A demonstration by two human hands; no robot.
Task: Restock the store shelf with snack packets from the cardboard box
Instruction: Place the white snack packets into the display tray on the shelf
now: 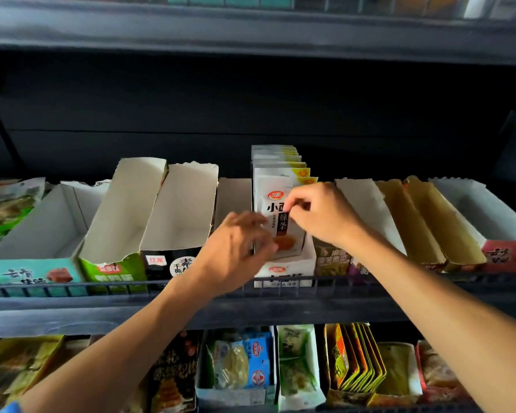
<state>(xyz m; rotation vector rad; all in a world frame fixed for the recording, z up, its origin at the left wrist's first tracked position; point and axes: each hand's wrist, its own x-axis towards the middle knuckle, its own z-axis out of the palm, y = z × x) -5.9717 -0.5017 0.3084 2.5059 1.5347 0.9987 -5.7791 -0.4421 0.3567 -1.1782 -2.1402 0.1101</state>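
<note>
Pinching front white packet [276,222] with right hand [322,217], left hand [239,245] gripping its lower edge; standing between empty cartons [179,204], wire rail [72,289] fronting.

A dark metal shelving unit [251,311] fills the frame, its back panel [251,108] black and deep in shadow across the middle. An upper shelf board [251,31] runs grey and blurred along the top edge. A low wire rail [72,289] edges the front of the middle shelf. Light falls from the front, leaving the recess behind dim.
</note>
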